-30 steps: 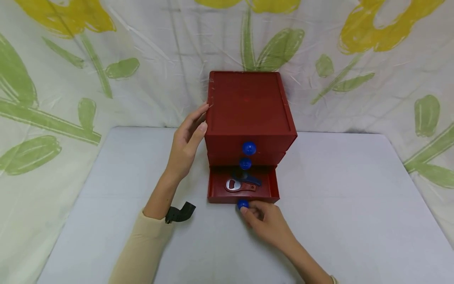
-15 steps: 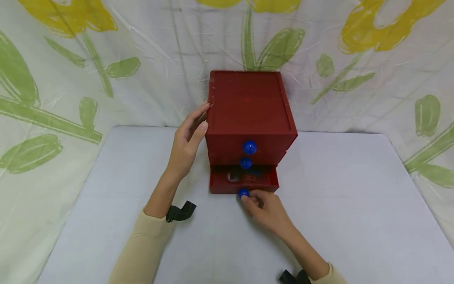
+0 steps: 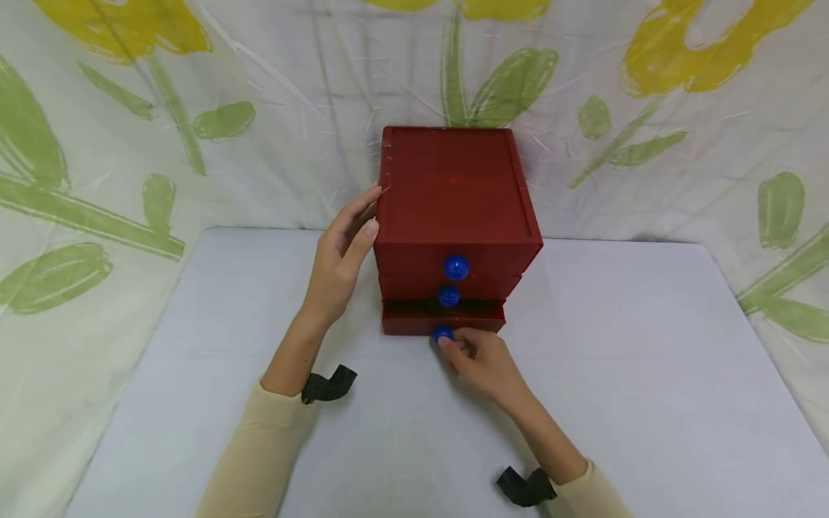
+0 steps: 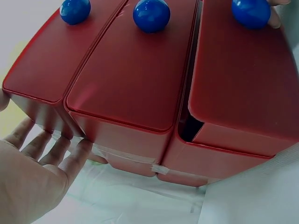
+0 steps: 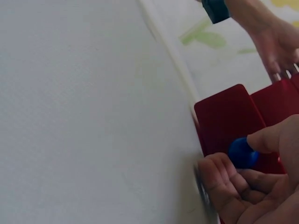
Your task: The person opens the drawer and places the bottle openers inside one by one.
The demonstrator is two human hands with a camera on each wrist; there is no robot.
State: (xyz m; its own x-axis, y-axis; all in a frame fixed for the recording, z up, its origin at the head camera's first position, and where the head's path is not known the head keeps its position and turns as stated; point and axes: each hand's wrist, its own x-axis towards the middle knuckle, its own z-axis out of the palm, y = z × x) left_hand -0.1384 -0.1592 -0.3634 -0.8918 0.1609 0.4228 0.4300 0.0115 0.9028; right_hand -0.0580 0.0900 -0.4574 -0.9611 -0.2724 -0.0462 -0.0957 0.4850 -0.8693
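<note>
A dark red chest of drawers (image 3: 453, 187) with three stacked drawers and round blue knobs stands at the back of the table. The bottom drawer (image 3: 408, 326) sticks out a little; its inside is in shadow in the head view. My right hand (image 3: 482, 363) pinches the blue knob (image 3: 442, 333) of that drawer between thumb and fingers. Against the chest's left side rests my left hand (image 3: 337, 266), its fingers extended. In the left wrist view those fingers (image 4: 56, 151) touch the side wall near the upper drawers, and a narrow gap shows behind the bottom drawer's front (image 4: 247, 70).
A white table (image 3: 648, 374) spreads around the chest. Behind it hangs a pale cloth (image 3: 291, 144) painted with yellow flowers and green leaves. Black wrist mounts (image 3: 330, 385) sit on both wrists, and the upper two drawers are closed.
My right hand has pushed the bottom drawer inward by its knob, away from me. The bottle opener and blue item seen inside it are now out of sight. The left hand has stayed put.
</note>
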